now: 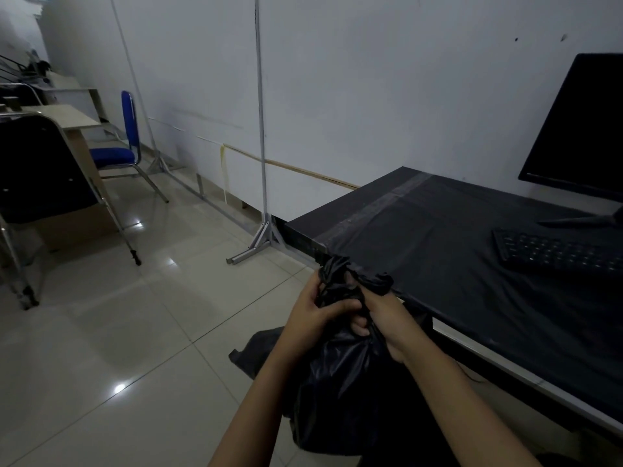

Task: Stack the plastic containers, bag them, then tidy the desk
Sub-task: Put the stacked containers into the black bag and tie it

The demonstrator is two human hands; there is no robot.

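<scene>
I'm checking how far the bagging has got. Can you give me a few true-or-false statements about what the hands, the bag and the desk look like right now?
1. Both hands grip the gathered top of the black bag. True: the left hand and right hand both hold its neck.
2. The bag rests on the desk. False: it is held in front of the desk, over the floor.
3. A keyboard lies on the desk. True.
4. The monitor shows a bright picture. False: its screen is dark.
5. The blue chair stands against the desk. False: it stands far off to the left.
</scene>
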